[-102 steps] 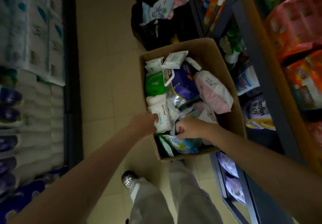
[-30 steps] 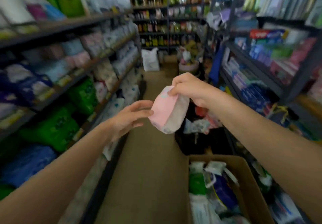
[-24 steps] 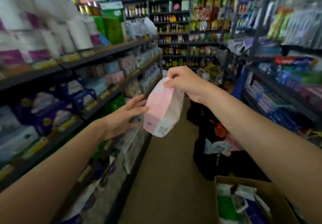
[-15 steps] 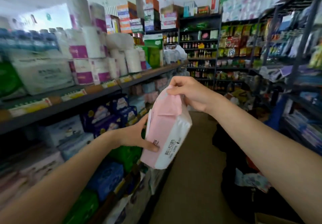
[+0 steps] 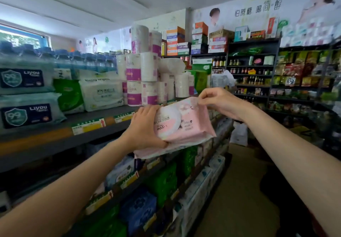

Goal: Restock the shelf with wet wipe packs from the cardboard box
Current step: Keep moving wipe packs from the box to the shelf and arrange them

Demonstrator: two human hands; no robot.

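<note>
While the left hand (image 5: 142, 127) clasps the near end of a soft pink plastic wet wipe pack (image 5: 181, 124), thumb beneath and fingers curled over its white round lid, the right hand (image 5: 219, 102) pinches the pack's upper far corner. Held flat and upside down, the pack hovers just before the dark grey metal shelf (image 5: 60, 140), covering part of its edge. White and blue-labelled wipe packs (image 5: 27, 115) lie there, partly cut off at left.
</note>
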